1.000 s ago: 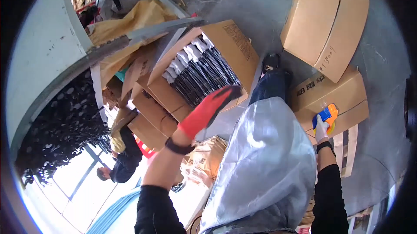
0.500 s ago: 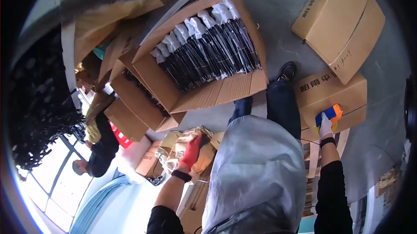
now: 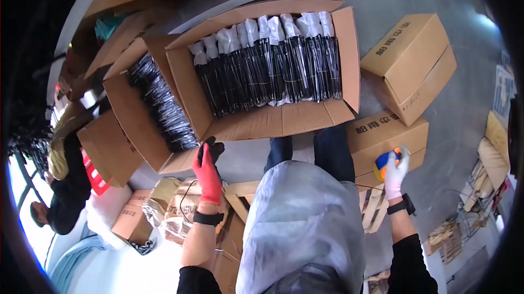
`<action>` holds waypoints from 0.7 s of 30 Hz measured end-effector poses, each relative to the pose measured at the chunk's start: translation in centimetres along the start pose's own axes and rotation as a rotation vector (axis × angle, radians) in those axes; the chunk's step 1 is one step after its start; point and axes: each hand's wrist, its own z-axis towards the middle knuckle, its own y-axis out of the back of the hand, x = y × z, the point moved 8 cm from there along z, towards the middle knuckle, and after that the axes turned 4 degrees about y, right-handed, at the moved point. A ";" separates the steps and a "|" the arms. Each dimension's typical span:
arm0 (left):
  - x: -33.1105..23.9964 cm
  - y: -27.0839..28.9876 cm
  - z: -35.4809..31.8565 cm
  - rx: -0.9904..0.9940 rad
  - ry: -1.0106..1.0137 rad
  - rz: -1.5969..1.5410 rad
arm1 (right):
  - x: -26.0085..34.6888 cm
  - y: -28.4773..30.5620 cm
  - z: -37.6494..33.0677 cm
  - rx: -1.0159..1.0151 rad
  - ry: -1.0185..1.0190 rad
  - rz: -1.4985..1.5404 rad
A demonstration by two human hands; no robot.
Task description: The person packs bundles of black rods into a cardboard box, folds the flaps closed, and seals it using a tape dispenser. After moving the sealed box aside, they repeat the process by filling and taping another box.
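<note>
In front of me an open cardboard box (image 3: 284,122) holds a row of thin black rods (image 3: 267,70) bundled in clear plastic, white wrapping at their far ends. My left hand (image 3: 207,176), in a red glove with black-coated fingers, is raised just below the box's near left corner. Its fingers point up and look apart, with nothing seen between them. My right hand (image 3: 395,176), gloved in white, grips a blue and orange tape dispenser (image 3: 383,162) above a closed carton. The fingers partly cover the dispenser.
Closed cartons (image 3: 412,64) stand at right, one by my legs (image 3: 333,152). A second open box (image 3: 131,114) of plastic-wrapped black pieces adjoins on the left. A wooden pallet (image 3: 374,209) lies below the right carton. Another person (image 3: 71,185) is at far left.
My left hand has gone from the wrapped bundle up to the box's near corner. The tape dispenser has turned in my right hand. The whole view has rotated and shifted.
</note>
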 end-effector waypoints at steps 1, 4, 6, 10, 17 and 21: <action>0.0 0.5 -0.2 -0.024 0.022 -0.083 | 7.2 -1.4 1.0 0.156 0.122 0.054; 1.5 0.3 -1.5 -0.004 0.081 -0.203 | 20.6 -7.6 3.2 0.454 0.470 0.256; 2.1 -1.0 -2.4 0.050 0.119 -0.242 | 24.4 -12.5 6.1 0.495 0.486 0.229; 2.7 -5.3 -2.6 0.098 0.224 -0.230 | 16.1 -24.6 16.1 0.510 0.083 -0.101; 0.1 -10.5 -1.5 0.119 0.183 -0.403 | 17.6 -28.1 16.4 0.203 0.108 -0.533; -2.2 -14.1 -1.0 0.122 0.152 -0.305 | 17.7 -27.4 18.0 0.468 0.051 -0.396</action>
